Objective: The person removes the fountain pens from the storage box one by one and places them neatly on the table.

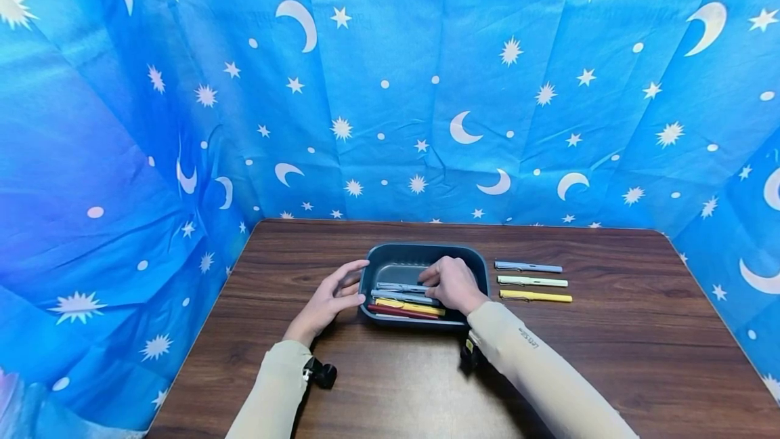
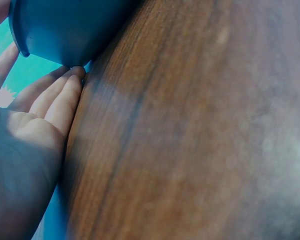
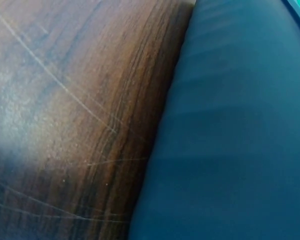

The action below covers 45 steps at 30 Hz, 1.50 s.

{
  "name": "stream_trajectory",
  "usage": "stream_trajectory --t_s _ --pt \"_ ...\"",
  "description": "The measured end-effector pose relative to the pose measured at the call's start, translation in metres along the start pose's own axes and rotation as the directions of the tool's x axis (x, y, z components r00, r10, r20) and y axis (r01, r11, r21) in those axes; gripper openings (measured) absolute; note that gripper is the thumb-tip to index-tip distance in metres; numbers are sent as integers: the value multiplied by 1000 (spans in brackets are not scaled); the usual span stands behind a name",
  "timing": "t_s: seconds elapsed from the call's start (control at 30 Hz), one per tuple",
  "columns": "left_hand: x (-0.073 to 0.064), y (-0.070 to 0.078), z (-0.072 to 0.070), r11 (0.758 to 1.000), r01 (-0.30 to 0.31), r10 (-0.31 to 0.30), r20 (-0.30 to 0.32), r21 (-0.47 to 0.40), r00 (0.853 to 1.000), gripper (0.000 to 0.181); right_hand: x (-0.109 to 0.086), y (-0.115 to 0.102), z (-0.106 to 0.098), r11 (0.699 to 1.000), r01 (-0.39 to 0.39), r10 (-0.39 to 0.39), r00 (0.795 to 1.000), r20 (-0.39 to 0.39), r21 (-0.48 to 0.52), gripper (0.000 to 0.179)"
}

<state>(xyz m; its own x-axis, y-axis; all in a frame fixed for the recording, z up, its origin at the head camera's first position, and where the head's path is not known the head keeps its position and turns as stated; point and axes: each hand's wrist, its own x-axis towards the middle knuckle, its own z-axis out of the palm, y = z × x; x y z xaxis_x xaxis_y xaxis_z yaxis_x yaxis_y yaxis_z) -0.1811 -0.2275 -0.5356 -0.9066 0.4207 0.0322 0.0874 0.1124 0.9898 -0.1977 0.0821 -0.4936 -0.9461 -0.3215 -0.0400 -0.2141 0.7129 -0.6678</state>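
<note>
A dark rectangular box stands on the table, and several pens lie side by side in its near half. My right hand reaches over the near right side into the box. Its curled fingers pinch the right end of the farthest pen, a grey-blue one. Nearer lie another grey-blue pen, a yellow pen and a dark red pen. My left hand touches the box's left side, fingers fairly straight. In the right wrist view only the box's outer wall shows, not the hand.
To the right of the box, a blue pen, a pale green pen and a yellow pen lie in a row on the wooden table. A blue curtain with moons and stars hangs behind the table and at its sides.
</note>
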Motion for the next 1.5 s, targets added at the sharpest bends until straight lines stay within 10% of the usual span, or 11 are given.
stream_trajectory --t_s 1.5 --pt "0 0 -1 1000 -14 14 16 -24 1000 64 -23 1 -33 972 47 -31 997 -72 230 20"
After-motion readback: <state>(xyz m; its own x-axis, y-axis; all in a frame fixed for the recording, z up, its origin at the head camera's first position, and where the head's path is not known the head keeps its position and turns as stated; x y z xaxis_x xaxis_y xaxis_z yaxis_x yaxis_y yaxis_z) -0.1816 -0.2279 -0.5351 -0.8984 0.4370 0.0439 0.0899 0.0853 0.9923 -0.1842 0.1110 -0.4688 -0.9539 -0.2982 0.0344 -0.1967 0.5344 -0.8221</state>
